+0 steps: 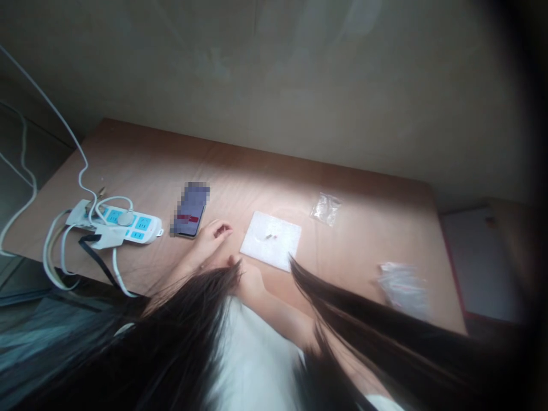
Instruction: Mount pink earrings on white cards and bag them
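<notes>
My left hand (212, 237) rests on the table between a phone and a white foam sheet. Its fingers are loosely curled, with a gap between them and nothing visible inside. Closer to my body is my right hand (247, 279), near the lower left corner of the sheet; strands of hair cover its fingers. The flat white foam sheet (259, 251) carries a few tiny pieces (271, 236), too small to name, apart from both hands. Just left of my left hand lies the phone (192, 208), its screen lit and partly pixelated.
A white power strip (148, 229) with plugs and trailing cables occupies the table's left side. One small clear plastic bag (326, 209) lies beyond the sheet, and more clear bags (402, 288) lie at the right. The wooden table (368, 228) backs onto a wall. Dark hair hangs across the foreground.
</notes>
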The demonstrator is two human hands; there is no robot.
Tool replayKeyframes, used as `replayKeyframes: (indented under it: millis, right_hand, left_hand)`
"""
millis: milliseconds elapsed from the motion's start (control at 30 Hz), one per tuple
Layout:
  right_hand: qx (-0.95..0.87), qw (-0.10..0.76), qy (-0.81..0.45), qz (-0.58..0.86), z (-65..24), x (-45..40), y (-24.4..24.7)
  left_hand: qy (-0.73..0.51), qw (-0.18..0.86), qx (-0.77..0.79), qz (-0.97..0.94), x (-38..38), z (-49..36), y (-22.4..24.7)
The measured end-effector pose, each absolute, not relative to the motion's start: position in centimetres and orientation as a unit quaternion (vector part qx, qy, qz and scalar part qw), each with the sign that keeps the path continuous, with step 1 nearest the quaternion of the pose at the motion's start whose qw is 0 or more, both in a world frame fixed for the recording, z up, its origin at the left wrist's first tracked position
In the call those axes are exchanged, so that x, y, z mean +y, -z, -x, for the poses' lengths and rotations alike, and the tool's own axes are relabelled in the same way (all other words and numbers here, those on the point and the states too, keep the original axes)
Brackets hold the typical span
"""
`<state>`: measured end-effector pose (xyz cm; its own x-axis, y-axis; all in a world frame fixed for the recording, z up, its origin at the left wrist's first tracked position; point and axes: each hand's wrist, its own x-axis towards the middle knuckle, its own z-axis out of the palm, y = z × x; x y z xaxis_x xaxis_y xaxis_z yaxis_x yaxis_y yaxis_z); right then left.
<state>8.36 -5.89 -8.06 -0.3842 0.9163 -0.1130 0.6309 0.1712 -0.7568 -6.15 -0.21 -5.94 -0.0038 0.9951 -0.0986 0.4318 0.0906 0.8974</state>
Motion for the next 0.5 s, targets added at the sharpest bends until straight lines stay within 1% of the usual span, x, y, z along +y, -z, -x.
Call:
replayKeyframes:
  millis: [133, 267, 367, 500]
  right_hand:
    - [-0.77, 0.168, -0.375, 0.488, -8.6, -6.0, 8.0]
    - [-0.784, 0.159, -0.366, 0.475, -8.4, -6.0, 8.0]
    - [-0.793, 0.149, -0.358, 0.47, -8.3, -5.9, 8.2]
    - [-0.806, 0.143, -0.339, 0.463, -8.3, -5.8, 8.6]
  left_hand:
    - [-0.381, 0.376, 0.668, -0.517, -3.7, 9.5, 5.2]
    - [-0.347, 0.405, 0.708, -0.462, -7.9, 12.2, 6.3]
    - [-0.327, 0.366, 0.742, -0.457, -10.3, 13.2, 7.6]
    - [-0.311, 0.301, 0.743, -0.511, -11.5, 13.4, 8.3]
